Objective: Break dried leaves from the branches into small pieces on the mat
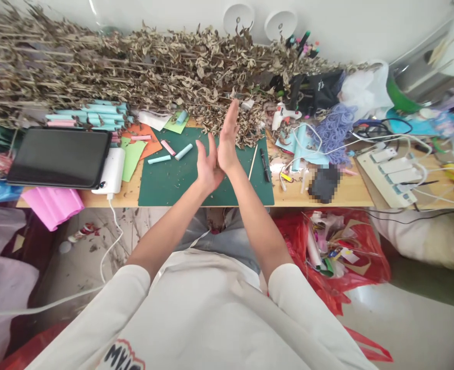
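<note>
Above a green cutting mat (207,198), my left hand (209,165) and my right hand (229,137) are raised close together, heels nearly touching. My left hand is open, its thumb and fingers spread. The fingers of my right hand stretch straight out, palm turned toward the left; nothing shows in either hand. Left of them on the mat lie blue paper rolls (183,152) and a pink roll (168,147). To the right are a thin wooden stick (253,162) and a black pen (264,165). Dried leaves (246,131) spill onto the mat's back edge.
A heap of dried stalks (134,61) spans the back. At left sit a black tablet (59,156) and a white charger (113,169). A glue gun (284,115), purple yarn (334,134) and a power strip (391,174) lie right. Below hangs a red bag (377,257).
</note>
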A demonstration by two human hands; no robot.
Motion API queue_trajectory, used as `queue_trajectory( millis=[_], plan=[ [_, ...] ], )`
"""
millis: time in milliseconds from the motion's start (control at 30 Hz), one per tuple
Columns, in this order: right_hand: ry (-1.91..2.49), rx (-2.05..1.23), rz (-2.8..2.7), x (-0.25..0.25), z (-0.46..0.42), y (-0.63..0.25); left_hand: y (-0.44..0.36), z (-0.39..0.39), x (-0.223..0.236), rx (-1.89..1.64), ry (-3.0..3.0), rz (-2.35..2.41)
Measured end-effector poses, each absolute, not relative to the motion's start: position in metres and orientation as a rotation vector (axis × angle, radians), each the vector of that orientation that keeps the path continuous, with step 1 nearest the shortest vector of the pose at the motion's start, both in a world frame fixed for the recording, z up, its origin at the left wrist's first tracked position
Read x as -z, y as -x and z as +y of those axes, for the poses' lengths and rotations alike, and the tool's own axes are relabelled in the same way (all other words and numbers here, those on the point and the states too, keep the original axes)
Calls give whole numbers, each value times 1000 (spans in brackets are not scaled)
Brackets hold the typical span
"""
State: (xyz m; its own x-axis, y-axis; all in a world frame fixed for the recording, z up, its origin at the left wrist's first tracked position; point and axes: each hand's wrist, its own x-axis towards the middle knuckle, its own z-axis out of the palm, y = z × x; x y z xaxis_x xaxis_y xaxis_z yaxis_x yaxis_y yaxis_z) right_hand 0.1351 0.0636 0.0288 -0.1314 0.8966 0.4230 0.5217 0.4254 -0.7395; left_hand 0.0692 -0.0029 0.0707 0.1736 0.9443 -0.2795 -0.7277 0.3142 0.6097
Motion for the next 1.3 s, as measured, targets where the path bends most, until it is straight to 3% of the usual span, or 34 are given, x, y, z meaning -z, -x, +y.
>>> queue_trajectory(
  millis=[233, 533, 833, 1300],
  plan=[
    [1255, -543, -1356, -27, 59, -159, -53, 0, -45, -1107, -271, 670],
    [1360, -534, -1866, -55, -32, -151, -45, 3, -54, -1143, -304, 684],
    [1395, -453, -1914, -37, -15, -138, -51, 7, -49, -1133, -308, 584],
    [1528, -399, -1801, -35, -26, -173, -15, 19, -44, -1053, -257, 811]
  ],
)
